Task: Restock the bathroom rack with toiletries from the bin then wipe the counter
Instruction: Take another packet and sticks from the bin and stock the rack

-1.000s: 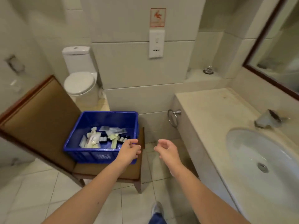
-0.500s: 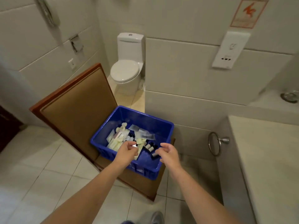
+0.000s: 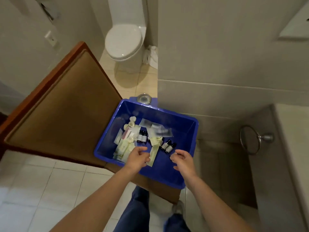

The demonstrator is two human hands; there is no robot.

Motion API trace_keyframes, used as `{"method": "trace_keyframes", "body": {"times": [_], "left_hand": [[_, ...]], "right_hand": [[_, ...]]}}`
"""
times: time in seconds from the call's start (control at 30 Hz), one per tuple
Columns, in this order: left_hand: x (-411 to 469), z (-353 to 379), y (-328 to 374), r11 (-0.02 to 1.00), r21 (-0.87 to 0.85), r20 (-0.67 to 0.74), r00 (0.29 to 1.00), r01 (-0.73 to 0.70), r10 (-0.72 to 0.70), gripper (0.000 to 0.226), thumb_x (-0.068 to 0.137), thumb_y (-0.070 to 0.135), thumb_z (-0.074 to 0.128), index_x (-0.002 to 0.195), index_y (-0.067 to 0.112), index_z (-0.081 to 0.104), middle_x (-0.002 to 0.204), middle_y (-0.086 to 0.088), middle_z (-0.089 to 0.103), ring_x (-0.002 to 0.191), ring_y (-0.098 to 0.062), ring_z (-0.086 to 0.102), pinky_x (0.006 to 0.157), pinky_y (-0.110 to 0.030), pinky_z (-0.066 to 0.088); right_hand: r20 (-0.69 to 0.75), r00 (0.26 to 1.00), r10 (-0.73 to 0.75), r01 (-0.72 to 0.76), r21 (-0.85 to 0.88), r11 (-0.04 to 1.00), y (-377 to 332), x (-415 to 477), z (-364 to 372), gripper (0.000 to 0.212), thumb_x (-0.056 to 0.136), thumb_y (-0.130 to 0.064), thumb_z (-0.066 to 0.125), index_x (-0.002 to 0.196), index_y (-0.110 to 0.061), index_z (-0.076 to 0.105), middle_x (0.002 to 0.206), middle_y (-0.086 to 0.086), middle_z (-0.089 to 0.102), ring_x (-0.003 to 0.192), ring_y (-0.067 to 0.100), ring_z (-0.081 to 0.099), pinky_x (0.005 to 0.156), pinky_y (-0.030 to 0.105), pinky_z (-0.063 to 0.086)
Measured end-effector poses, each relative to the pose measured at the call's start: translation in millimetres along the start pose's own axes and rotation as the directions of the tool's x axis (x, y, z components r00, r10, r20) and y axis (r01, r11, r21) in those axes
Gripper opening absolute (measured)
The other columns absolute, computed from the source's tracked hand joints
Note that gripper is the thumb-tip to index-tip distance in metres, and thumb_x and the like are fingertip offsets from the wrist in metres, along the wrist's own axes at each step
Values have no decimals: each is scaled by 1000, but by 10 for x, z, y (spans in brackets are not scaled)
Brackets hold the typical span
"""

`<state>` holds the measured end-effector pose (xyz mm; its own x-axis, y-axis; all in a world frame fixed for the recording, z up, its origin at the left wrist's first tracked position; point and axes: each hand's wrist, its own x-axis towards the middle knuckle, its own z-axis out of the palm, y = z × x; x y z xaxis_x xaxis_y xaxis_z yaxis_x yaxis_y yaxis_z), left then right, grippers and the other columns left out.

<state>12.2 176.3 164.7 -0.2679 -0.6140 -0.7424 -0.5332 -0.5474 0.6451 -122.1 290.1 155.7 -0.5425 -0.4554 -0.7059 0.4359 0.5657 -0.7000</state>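
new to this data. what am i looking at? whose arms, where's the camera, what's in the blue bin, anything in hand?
There is no robot here. A person works bare-handed, and one wide-angle camera worn on their head looks down along both forearms. The blue bin sits on a chair with a padded back. In it lie small dark bottles, pale sachets and clear packets. The left hand reaches among the sachets with curled fingers; I cannot tell whether it pinches one. The right hand hovers over the bin's bare floor, loosely curled, with nothing visibly held. Beyond are a toilet, a towel ring and the counter.
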Motion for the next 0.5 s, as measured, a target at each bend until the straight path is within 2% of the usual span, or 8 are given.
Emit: {"method": "trace_keyframes", "body": {"times": [0.17, 0.37, 0.5], "left_hand": [[720, -73, -30, 992, 49, 53, 991, 117, -119, 30, 93, 6, 56, 123, 7, 50, 89, -2, 57, 73, -12, 57, 62, -21, 48], [1424, -54, -177, 978, 118, 114, 976, 171, -185, 33, 93, 9, 57, 125, 8, 49, 107, -7, 60, 79, -12, 59, 68, -22, 49], [1850, -7, -282, 974, 156, 144, 972, 163, -186, 42, 89, 9, 64, 127, 9, 46, 100, -3, 61, 93, -17, 61, 73, -23, 49]], "right_hand": [[-58, 990, 126, -122, 63, 991, 145, 517, 355, 34, 88, -9, 66, 120, -14, 54, 107, 6, 65, 95, 17, 61, 85, 35, 51], [-95, 969, 229, -216, 127, 968, 461, 1113, 643, 36, 88, -8, 65, 122, -12, 54, 113, 9, 64, 97, 18, 60, 81, 31, 51], [-96, 953, 287, -272, 145, 951, 650, 1459, 768, 33, 89, -13, 65, 121, -13, 55, 110, 4, 64, 95, 15, 59, 83, 30, 50]]}}
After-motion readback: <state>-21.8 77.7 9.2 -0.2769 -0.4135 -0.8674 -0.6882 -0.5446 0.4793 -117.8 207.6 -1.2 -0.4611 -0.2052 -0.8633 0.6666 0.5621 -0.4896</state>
